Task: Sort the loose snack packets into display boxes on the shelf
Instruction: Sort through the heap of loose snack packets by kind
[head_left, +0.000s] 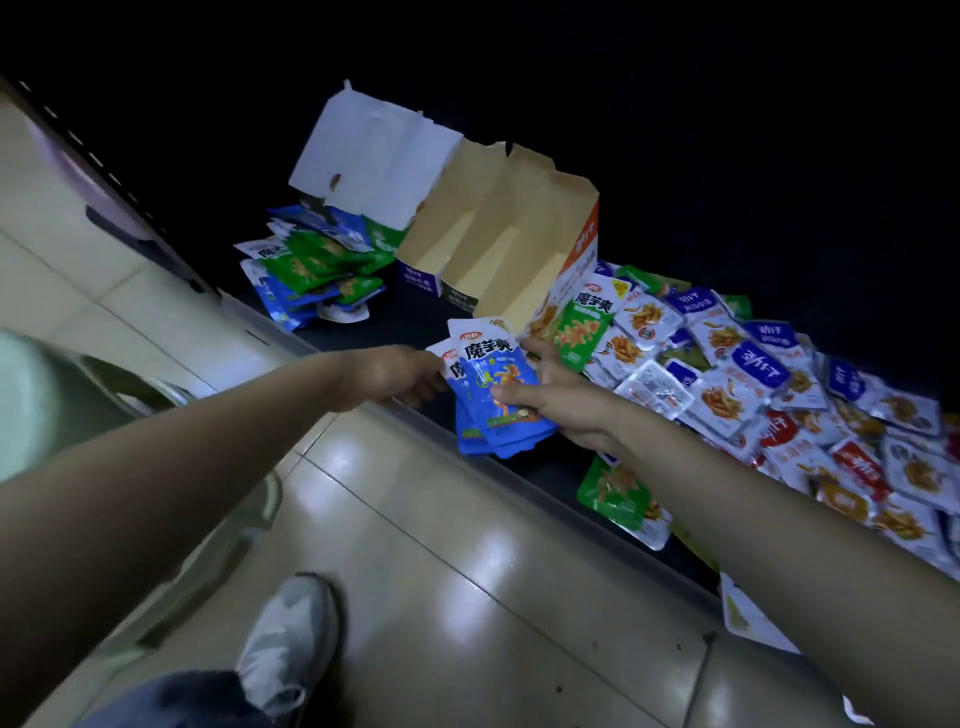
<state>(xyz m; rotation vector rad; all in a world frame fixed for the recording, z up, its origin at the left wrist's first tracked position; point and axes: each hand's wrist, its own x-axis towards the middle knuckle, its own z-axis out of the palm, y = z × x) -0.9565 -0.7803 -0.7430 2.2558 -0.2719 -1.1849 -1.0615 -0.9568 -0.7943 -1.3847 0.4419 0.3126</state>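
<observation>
Both hands hold a stack of blue snack packets (491, 387) just over the front edge of the dark shelf (363, 327). My left hand (397, 376) grips the stack's left side; my right hand (558, 402) pinches its right side with the thumb on top. Behind the stack stands an open cardboard display box (498, 244), its flaps up and its inside bare. A white open box (371, 161) stands further left. Loose packets in white, blue, red and green (779, 395) cover the shelf to the right.
A heap of green and blue packets (311, 270) lies on the shelf left of the boxes. One green packet (618, 493) lies under my right forearm. Below is a glossy tiled floor (467, 571), with my grey shoe (291, 639) on it.
</observation>
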